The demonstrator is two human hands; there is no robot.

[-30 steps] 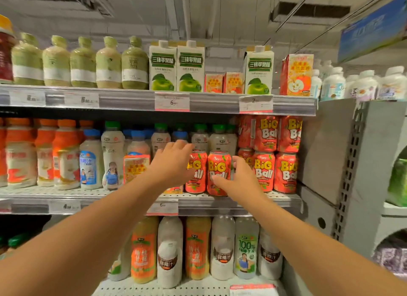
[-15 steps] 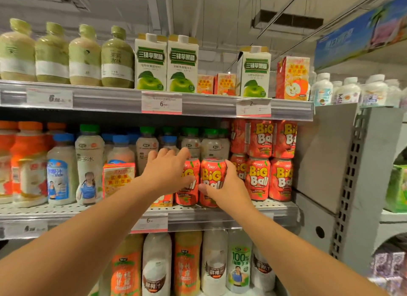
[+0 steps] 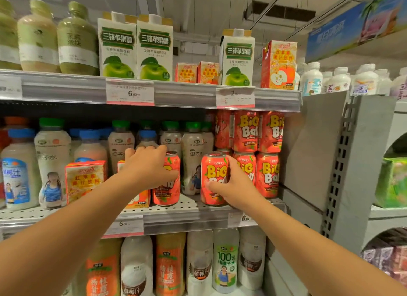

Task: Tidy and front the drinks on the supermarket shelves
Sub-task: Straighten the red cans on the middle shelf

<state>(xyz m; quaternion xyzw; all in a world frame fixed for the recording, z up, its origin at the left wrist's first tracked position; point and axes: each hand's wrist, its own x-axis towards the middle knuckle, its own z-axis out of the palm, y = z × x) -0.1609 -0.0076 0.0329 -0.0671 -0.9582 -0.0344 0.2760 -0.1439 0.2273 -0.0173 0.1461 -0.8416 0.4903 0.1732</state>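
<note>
Drinks fill three supermarket shelves, seen from the head of a person whose two bare arms reach forward to the middle shelf [image 3: 189,210]. Each hand grips one red "BiG Ball" can, with an "OKF" mark near the top of the right one. The left hand [image 3: 147,168] wraps over the left can [image 3: 167,192], covering most of its label. The right hand [image 3: 233,185] curls round the side of the right can [image 3: 212,176], whose label faces outward. The two cans stand upright near the shelf's front edge, apart from each other, with a coconut water bottle [image 3: 193,159] visible in the gap behind.

Both seem to be loose cans being lined up with their own kind: just to the right, more Big Ball cans are stacked two high [image 3: 256,150], labels forward. The left can sits among other products, touching or just beside a small red apple juice carton [image 3: 137,200], so it probably belongs further right.

Readable writing: price tags "6.80" [image 3: 130,93] and "2.00" [image 3: 235,97] on the top shelf rail, "6.00" [image 3: 123,224] below the hands. Green apple vinegar cartons [image 3: 154,49] carry Chinese lettering. A bottom-shelf bottle [image 3: 225,262] reads "100%". Smaller print is too blurred to make out.
</note>
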